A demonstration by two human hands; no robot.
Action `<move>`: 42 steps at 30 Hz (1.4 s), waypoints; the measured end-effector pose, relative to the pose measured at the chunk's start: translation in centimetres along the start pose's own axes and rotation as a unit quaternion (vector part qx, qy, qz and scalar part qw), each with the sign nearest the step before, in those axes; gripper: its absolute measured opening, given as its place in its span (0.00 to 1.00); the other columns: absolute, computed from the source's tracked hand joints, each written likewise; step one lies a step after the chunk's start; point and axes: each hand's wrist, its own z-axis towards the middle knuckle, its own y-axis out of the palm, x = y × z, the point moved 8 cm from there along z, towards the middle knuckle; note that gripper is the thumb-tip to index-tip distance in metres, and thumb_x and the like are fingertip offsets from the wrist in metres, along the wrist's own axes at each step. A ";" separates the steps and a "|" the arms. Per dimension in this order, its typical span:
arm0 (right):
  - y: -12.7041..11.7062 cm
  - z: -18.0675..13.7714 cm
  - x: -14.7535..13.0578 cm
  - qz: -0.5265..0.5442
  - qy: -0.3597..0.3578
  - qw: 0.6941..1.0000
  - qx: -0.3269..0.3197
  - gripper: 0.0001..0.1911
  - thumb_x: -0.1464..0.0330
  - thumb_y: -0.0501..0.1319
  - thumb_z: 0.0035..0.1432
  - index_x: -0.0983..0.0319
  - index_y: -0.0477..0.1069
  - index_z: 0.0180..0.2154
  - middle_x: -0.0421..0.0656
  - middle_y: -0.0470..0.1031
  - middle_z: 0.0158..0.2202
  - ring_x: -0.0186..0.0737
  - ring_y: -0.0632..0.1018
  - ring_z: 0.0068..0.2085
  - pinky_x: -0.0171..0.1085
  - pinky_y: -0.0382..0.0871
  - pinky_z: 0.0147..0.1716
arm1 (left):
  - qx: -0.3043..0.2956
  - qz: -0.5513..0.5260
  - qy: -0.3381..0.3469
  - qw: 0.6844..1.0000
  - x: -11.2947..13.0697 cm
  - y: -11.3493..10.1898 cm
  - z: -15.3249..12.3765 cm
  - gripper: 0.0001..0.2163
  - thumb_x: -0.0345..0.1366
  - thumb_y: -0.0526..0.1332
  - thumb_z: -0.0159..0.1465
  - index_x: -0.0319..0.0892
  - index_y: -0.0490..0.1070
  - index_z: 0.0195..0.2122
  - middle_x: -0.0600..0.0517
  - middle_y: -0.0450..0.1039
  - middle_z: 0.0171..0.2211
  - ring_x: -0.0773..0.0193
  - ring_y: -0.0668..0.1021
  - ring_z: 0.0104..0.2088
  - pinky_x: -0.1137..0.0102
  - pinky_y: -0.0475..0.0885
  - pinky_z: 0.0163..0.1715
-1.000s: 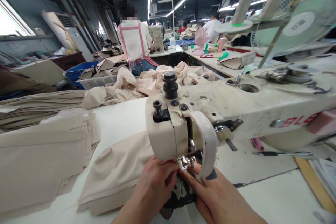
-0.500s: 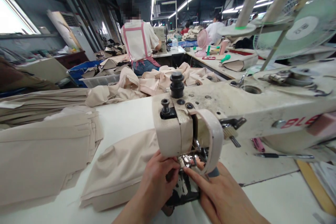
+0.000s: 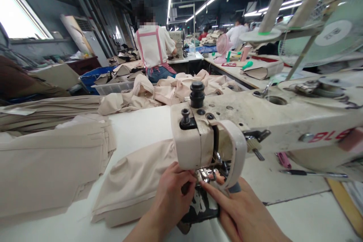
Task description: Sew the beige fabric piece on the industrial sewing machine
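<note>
An off-white sewing machine (image 3: 272, 121) reaches across the table, its head close in front of me. Under the head, both hands meet at the needle area (image 3: 208, 174). My left hand (image 3: 172, 193) pinches something small beside the presser foot, and its fingertips are partly hidden by the machine head. My right hand (image 3: 238, 211) reaches in from the right, fingers pressed on a dark patterned piece (image 3: 201, 206) lying under the foot. A folded beige fabric piece (image 3: 136, 183) lies just left of my left hand.
A stack of beige fabric (image 3: 48, 166) sits at the left, more heaped at the table's far edge (image 3: 176, 89). A person in a pink-strapped apron (image 3: 154, 51) works with their back to me. Thread cones (image 3: 273, 5), a fan (image 3: 330, 32) and a pen (image 3: 312, 174) are at the right.
The view has shifted a little, so the machine head and hands sit slightly further right. Both hands stay at the needle area with barely any change in grip.
</note>
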 end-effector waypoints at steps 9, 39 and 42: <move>0.1 0.3 0.1 -0.038 0.014 0.999 0.003 0.24 0.76 0.54 0.53 0.59 0.70 0.52 0.49 0.76 0.48 0.52 0.73 0.50 0.48 0.71 0.47 | 0.007 0.006 0.010 1.000 0.3 0.1 0.0 0.08 0.22 0.60 0.55 0.40 0.73 0.24 0.52 0.77 0.26 0.67 0.75 0.25 0.73 0.67 0.27; 0.6 0.4 0.7 0.065 0.059 0.996 0.015 0.18 0.79 0.53 0.52 0.65 0.71 0.45 0.52 0.73 0.45 0.50 0.70 0.49 0.47 0.70 0.50 | 0.083 0.096 -0.043 0.991 -1.8 -0.6 0.9 0.07 0.25 0.59 0.58 0.41 0.72 0.26 0.52 0.77 0.24 0.62 0.79 0.29 0.71 0.72 0.30; 1.0 0.5 0.7 0.042 0.044 0.997 0.043 0.16 0.77 0.55 0.53 0.66 0.72 0.44 0.53 0.75 0.43 0.52 0.73 0.46 0.50 0.72 0.47 | 0.099 0.088 -0.023 0.991 -1.2 -0.5 1.0 0.05 0.30 0.60 0.62 0.39 0.72 0.29 0.52 0.76 0.28 0.65 0.77 0.29 0.71 0.73 0.31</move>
